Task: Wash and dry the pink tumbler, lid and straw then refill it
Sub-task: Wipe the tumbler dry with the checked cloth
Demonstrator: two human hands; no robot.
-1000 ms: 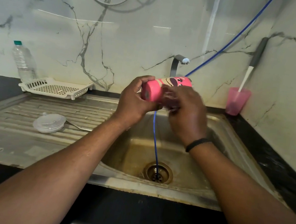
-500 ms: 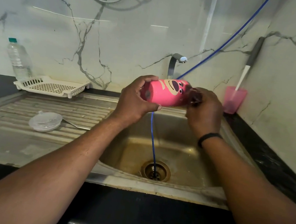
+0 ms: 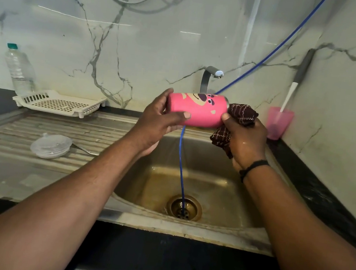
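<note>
The pink tumbler with a cartoon bear face lies on its side above the sink. My left hand grips its base end, thumb along the front. My right hand holds a dark checked cloth bunched against the tumbler's open right end. A clear lid rests on the drainboard at the left, with a thin metal straw lying just beside it.
A steel sink with a drain lies below my hands; a blue hose runs down into it. The tap stands behind. A white drying tray, a water bottle and a pink cup with a brush line the wall.
My right hand has slid with the cloth from the tumbler's body to its right end. The tumbler has turned, showing more of its pink side.
</note>
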